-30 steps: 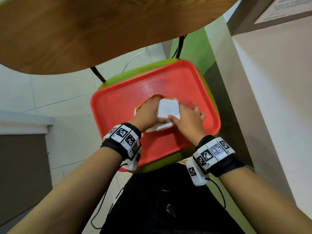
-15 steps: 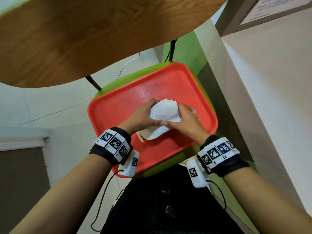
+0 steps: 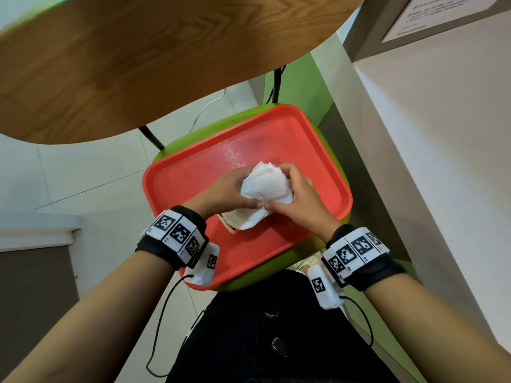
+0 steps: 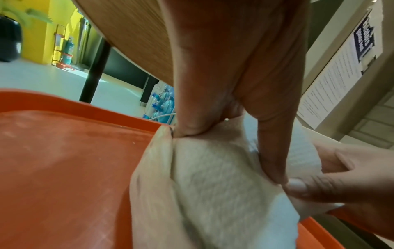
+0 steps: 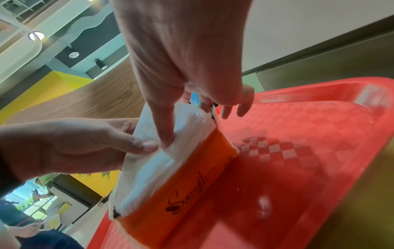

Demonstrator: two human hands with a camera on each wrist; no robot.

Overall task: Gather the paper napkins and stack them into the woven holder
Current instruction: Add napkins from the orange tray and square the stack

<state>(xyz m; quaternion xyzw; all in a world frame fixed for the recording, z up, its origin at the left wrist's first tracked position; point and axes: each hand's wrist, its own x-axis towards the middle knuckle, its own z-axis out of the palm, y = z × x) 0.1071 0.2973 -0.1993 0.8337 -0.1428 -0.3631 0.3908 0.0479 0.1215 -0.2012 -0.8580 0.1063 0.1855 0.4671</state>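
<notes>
We are holding a thick stack of white embossed paper napkins (image 3: 265,186) between both hands, above the middle of the red plastic tray (image 3: 190,178) that sits on a green seat (image 3: 260,277). Our left hand (image 3: 224,193) is curling round the stack's left side, thumb on top and fingers underneath, and our right hand (image 3: 297,199) is closing on the right side, its thumb pinching the near corner right beside the left thumb. So both grips are full of napkins.

Under the stack, near the tray's front edge, we are looking at an orange holder with dark lettering on its side (image 5: 192,190). From here it reads as smooth rather than woven, so we cannot tell for sure that it is the woven holder of the task. The bottom of the stack is dipping into its open top while the upper half is standing proud and tilting towards the tray's far edge.

By our reckoning the gathering is done: no loose napkins are showing anywhere on the tray. What is left is the seating, squaring the stack up and pressing it fully down inside the walls of the holder.
</notes>
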